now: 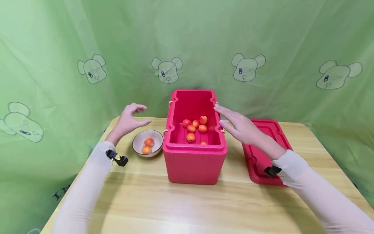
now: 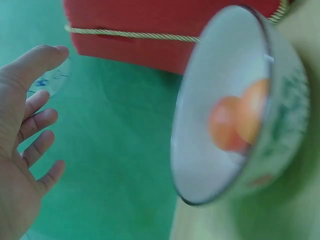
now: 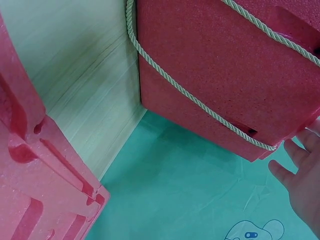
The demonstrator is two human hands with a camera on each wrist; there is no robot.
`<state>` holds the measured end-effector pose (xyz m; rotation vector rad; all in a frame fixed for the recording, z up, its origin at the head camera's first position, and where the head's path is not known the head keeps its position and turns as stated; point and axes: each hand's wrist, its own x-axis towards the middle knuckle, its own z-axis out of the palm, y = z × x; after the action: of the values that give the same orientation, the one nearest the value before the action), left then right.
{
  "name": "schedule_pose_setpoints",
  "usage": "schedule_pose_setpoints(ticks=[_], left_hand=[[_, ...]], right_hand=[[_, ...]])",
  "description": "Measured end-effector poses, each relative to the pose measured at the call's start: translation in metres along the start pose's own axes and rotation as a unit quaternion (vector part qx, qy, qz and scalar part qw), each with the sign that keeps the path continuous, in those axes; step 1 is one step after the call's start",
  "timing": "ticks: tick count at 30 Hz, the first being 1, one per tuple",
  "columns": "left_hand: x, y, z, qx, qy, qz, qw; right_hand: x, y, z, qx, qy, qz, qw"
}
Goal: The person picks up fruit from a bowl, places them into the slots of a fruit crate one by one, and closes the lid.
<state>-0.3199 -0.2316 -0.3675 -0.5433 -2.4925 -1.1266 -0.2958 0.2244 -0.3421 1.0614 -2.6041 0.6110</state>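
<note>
A red foam box (image 1: 195, 165) stands lidless on the table, with several small orange-red fruits (image 1: 191, 137) resembling apricots on its floor. To its left is a white enamel-look bowl (image 1: 137, 143) with a dark rim, holding two more such fruits (image 2: 225, 122). My left hand (image 1: 127, 122) hovers behind and above the bowl, thumb and fingers apart, with nothing between them. At the box's right rim, my right hand (image 1: 241, 126) rests its fairly straight fingertips; in the right wrist view the right hand (image 3: 305, 185) is partly cut off by the frame edge.
On the right of the table (image 1: 187, 208) lies the red lid (image 1: 264, 172), partly under my right forearm. Cord (image 3: 200, 104) runs along the box's sides. A green curtain (image 1: 204, 29) with bear-head drawings hangs behind and beside the table.
</note>
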Motion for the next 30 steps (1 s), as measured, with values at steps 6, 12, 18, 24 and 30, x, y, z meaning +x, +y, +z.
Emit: schedule_pose_setpoints(ticks=[6,12,18,24,30], left_hand=[[-0.011,-0.018,0.006,0.015,-0.06,-0.015,0.998],[-0.023,-0.028,0.013,0.034,-0.122,0.004,0.9919],[-0.032,-0.034,0.019,0.078,-0.167,0.001,0.9829],[-0.037,-0.033,0.022,0.117,-0.192,-0.012,0.9743],[-0.037,-0.032,0.024,0.137,-0.207,0.002,0.9688]], right_hand=[[0.002,0.001,0.001,0.001,-0.001,0.0,1.0],[0.0,0.002,0.001,0.0,0.0,0.003,1.0],[0.0,0.001,0.002,0.001,0.002,0.004,1.0],[-0.001,0.002,0.003,0.002,-0.001,0.008,1.0],[0.0,0.003,0.001,-0.005,0.003,0.001,1.0]])
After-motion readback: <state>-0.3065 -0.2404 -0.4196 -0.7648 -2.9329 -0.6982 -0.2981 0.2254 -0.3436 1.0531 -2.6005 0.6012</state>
